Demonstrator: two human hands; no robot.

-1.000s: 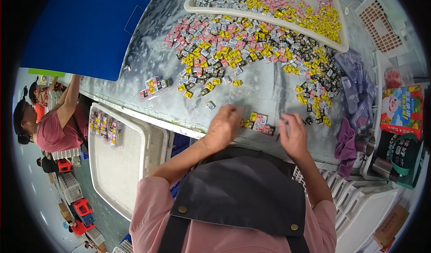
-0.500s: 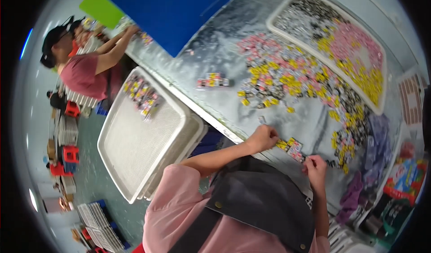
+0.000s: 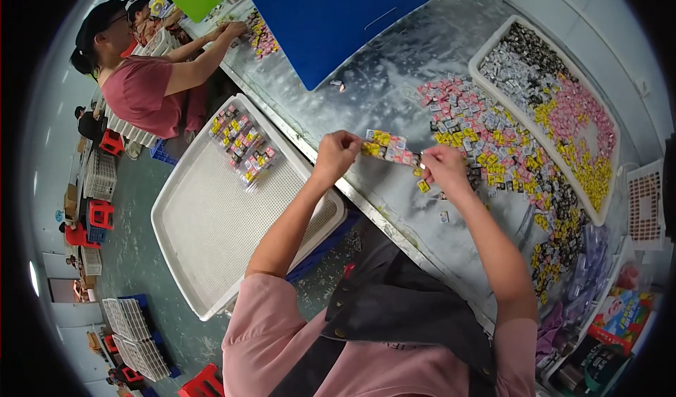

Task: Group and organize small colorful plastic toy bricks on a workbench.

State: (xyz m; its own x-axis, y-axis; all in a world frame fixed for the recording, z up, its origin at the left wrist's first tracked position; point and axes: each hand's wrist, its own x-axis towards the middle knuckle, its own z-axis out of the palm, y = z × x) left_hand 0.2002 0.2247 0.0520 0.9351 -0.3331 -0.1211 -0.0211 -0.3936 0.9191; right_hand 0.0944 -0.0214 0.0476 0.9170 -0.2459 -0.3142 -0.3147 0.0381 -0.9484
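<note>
Two white perforated trays are showing in the head view: one long tray [image 3: 486,80] is lying on the grey surface [image 3: 394,94] at the upper right, holding silver, black, pink and yellow wrapped pieces sorted roughly by colour, and a second, larger tray [image 3: 204,235] is sitting lower, beside the surface edge, carrying only a small block of mixed pieces [image 3: 243,143] in its far corner, the rest of its dotted floor lying bare. Both of the person's hands are raised just above the near edge of the surface, holding between them one short row of small square wrapped pieces [image 3: 386,147], yellow, pink and silver, lined up side by side. The left hand [image 3: 336,154] is closing its fingertips on the row's left end, and the right hand [image 3: 440,170] is pinching the right end, its other fingers curling inward. A loose heap of pieces [image 3: 507,150], too many to count, is spreading across the surface between the hands and the long tray, glossy and foil-like. One blue flat board [image 3: 331,17] is leaning over the far side of the surface. At the upper left another person in a red top [image 3: 137,91] is reaching toward a further pile of pieces [image 3: 259,34]. At the far right, one small white basket [image 3: 644,200] is standing by colourful packets [image 3: 620,316].
</note>
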